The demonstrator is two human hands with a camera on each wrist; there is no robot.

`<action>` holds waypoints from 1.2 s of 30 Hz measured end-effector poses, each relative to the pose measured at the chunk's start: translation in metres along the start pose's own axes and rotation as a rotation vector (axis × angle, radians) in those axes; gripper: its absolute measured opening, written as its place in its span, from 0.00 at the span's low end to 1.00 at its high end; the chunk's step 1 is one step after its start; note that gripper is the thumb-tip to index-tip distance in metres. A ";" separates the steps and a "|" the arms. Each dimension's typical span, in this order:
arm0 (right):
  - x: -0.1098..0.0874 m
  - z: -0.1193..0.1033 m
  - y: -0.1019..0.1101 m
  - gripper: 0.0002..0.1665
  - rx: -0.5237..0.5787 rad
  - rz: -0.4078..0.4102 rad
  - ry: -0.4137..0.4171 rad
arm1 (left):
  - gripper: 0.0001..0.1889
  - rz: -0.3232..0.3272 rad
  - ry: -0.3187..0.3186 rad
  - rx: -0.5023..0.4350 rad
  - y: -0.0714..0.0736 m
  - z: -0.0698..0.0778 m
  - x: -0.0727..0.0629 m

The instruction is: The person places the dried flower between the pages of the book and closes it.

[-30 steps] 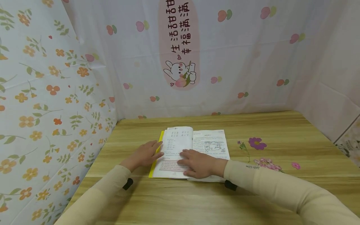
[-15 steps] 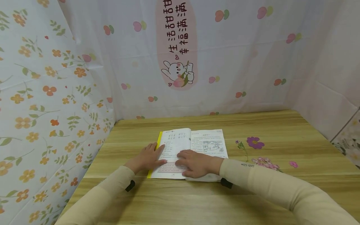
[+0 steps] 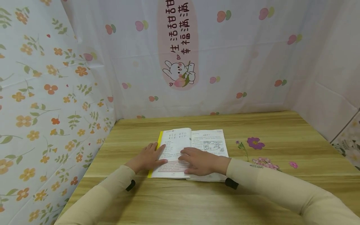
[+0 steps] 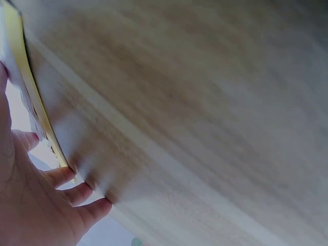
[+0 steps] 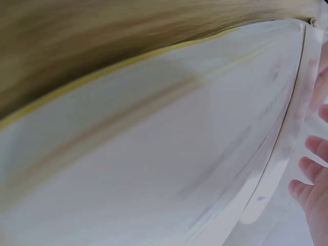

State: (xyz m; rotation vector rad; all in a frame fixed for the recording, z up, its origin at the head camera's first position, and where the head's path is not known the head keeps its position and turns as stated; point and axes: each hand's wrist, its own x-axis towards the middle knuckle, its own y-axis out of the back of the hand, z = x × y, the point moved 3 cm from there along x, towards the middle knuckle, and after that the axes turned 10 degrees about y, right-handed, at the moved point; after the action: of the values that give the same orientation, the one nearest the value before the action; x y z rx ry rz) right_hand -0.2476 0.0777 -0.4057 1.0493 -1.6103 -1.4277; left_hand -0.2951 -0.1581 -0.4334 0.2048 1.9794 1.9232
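A book with a yellow cover (image 3: 158, 139) lies spread on the table, its printed left page (image 3: 175, 140) and right page (image 3: 208, 137) facing up. My left hand (image 3: 147, 157) rests at the left edge, thumb and forefinger stretched over the left page. In the left wrist view several fingertips (image 4: 97, 207) of that hand touch the wood beside the yellow cover edge (image 4: 33, 87). Across the lower middle of the book lies my right hand (image 3: 203, 161), covering part of the gutter and right page. Its fingers (image 5: 319, 146) look loosely extended in the right wrist view, pinching nothing.
Right of the book lie a small purple flower with a green stem (image 3: 242, 147), a larger purple flower (image 3: 255, 143), a pink flower cluster (image 3: 265, 163) and a small pink bloom (image 3: 293, 164). Printed cloth (image 3: 242, 68) hangs behind the wooden table (image 3: 180, 206).
My left hand has moved right, its thumb and forefinger farther over the left page. The right hand has shifted slightly to the right. The book stays spread at the same pages.
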 end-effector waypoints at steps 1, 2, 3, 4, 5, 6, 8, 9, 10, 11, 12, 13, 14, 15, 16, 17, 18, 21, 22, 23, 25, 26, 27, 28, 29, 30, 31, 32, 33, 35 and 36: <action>-0.004 0.001 0.001 0.32 0.008 0.011 -0.015 | 0.42 0.003 -0.001 0.000 0.000 0.000 0.000; -0.009 0.003 0.002 0.32 0.017 0.025 -0.028 | 0.42 0.008 -0.002 0.002 0.000 0.000 0.000; -0.015 0.004 0.004 0.32 0.025 0.041 -0.037 | 0.42 0.011 -0.002 0.006 0.000 0.000 0.001; -0.021 0.006 0.005 0.32 0.031 0.057 -0.044 | 0.42 0.015 -0.002 0.005 0.000 0.000 0.001; -0.027 0.008 0.006 0.32 0.039 0.072 -0.052 | 0.42 0.017 -0.002 0.009 0.000 0.000 0.001; -0.033 0.010 0.007 0.32 0.046 0.091 -0.057 | 0.42 0.023 -0.004 0.008 0.000 0.000 0.001; -0.045 0.014 0.009 0.32 0.064 0.127 -0.068 | 0.42 0.028 -0.004 0.011 0.000 -0.001 0.001; -0.052 0.016 0.010 0.32 0.075 0.144 -0.080 | 0.42 0.029 -0.006 0.010 0.000 -0.001 0.001; -0.058 0.018 0.011 0.32 0.084 0.161 -0.092 | 0.41 0.031 -0.007 0.009 0.000 -0.001 0.001; -0.065 0.020 0.012 0.32 0.095 0.180 -0.107 | 0.41 0.032 -0.008 0.011 0.000 -0.001 0.001; -0.072 0.022 0.013 0.32 0.106 0.199 -0.121 | 0.41 0.031 -0.008 0.013 0.000 -0.002 0.001; -0.078 0.024 0.014 0.33 0.119 0.221 -0.135 | 0.41 0.030 -0.008 0.014 -0.001 -0.002 0.001; -0.085 0.026 0.015 0.33 0.132 0.238 -0.151 | 0.41 0.027 -0.008 0.013 0.000 -0.002 0.001; -0.092 0.029 0.017 0.33 0.144 0.253 -0.170 | 0.41 0.024 -0.006 0.010 0.000 -0.002 0.001; -0.099 0.031 0.018 0.33 0.155 0.268 -0.188 | 0.42 0.019 -0.004 0.006 0.000 -0.002 0.000; -0.106 0.032 0.019 0.33 0.166 0.280 -0.206 | 0.42 0.015 -0.001 0.003 0.001 -0.001 0.000; -0.113 0.034 0.020 0.33 0.180 0.295 -0.222 | 0.42 0.012 0.001 0.002 0.001 -0.001 0.000; -0.135 0.039 0.021 0.31 0.212 0.353 -0.264 | 0.42 0.006 0.007 -0.003 0.000 -0.001 0.000; -0.142 0.041 0.022 0.31 0.218 0.381 -0.272 | 0.42 0.005 0.007 -0.001 0.000 -0.001 0.000; -0.150 0.043 0.023 0.30 0.225 0.407 -0.287 | 0.42 0.007 0.007 0.003 0.000 -0.001 0.000; -0.165 0.046 0.024 0.29 0.237 0.465 -0.314 | 0.42 0.011 0.005 0.005 0.000 -0.001 -0.001; -0.173 0.048 0.025 0.29 0.255 0.489 -0.330 | 0.42 0.013 0.003 0.009 0.000 -0.001 -0.001; -0.181 0.049 0.026 0.28 0.279 0.503 -0.350 | 0.42 0.014 0.000 0.009 0.000 -0.001 -0.001; -0.189 0.050 0.027 0.28 0.282 0.516 -0.365 | 0.42 0.016 -0.004 0.011 0.000 -0.001 -0.001; -0.198 0.052 0.028 0.27 0.287 0.530 -0.371 | 0.42 0.016 -0.005 0.014 0.000 -0.001 0.000; -0.206 0.054 0.027 0.27 0.289 0.541 -0.376 | 0.42 0.015 -0.005 0.015 0.000 -0.001 0.000; -0.215 0.055 0.027 0.27 0.293 0.540 -0.396 | 0.42 0.016 -0.007 0.012 0.000 -0.001 0.000; -0.225 0.057 0.027 0.27 0.290 0.544 -0.416 | 0.42 0.015 -0.008 0.009 -0.001 -0.001 0.000; -0.234 0.059 0.026 0.27 0.265 0.547 -0.434 | 0.42 0.010 -0.005 0.007 -0.001 0.000 0.000; -0.252 0.065 0.024 0.27 0.245 0.565 -0.478 | 0.42 0.007 -0.002 0.004 -0.001 0.000 0.000; -0.262 0.067 0.023 0.27 0.243 0.570 -0.514 | 0.42 0.006 -0.001 0.001 0.000 0.000 0.000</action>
State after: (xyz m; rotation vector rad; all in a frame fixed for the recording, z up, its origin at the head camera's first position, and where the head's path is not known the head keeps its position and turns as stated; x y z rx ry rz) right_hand -0.2064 0.3459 -0.3916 0.2840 -2.2636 -1.1702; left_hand -0.2952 -0.1586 -0.4338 0.2118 1.9809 1.9252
